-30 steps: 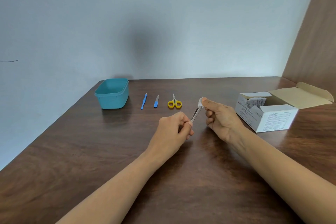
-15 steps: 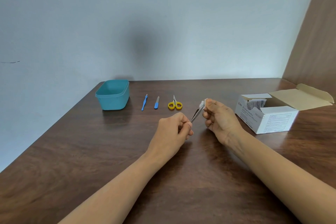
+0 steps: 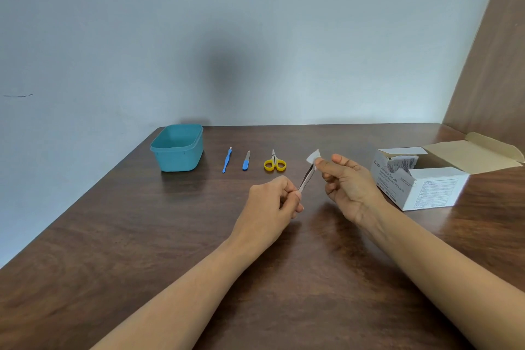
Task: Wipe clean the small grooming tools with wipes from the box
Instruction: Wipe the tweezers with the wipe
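**Q:** Where is the item being cleaned, and how is it held?

**A:** The slim grey metal tool (image 3: pixel 306 179), apparently tweezers, is held in the air over the middle of the dark wood-grain worktop (image 3: pixel 142 236). The left hand (image 3: pixel 272 202) pinches its lower end between curled fingers (image 3: pixel 292 193). The right hand (image 3: pixel 346 182) pinches a small white wipe (image 3: pixel 313 156) around the upper tip.

**Q:** How should both be handled?

**A:** The tool looks light, stiff and smooth, and will probably be slippery once wet. Hold it by the blunt end and draw the wipe along the shaft towards the tip. The wipe looks thin and limp, so keep it folded over the metal.

**Q:** What else is on the surface?

**A:** A row lies near the far edge, each item apart from the next:
- a teal plastic tub (image 3: pixel 177 148), nearest the far left corner
- a thin blue plastic cuticle tool (image 3: pixel 226 160)
- a blue-handled nail file (image 3: pixel 246 160)
- yellow-handled scissors (image 3: pixel 274 163)

The white cardboard box (image 3: pixel 420 187) stands at the right edge with its flap open.

**Q:** What about the surface and the room?

**A:** The worktop appears hard and slightly glossy, so a dropped tool may slide. A pale blue-grey wall (image 3: pixel 255 37) rises behind the far edge. A brown wood panel (image 3: pixel 494 65) closes the right side.
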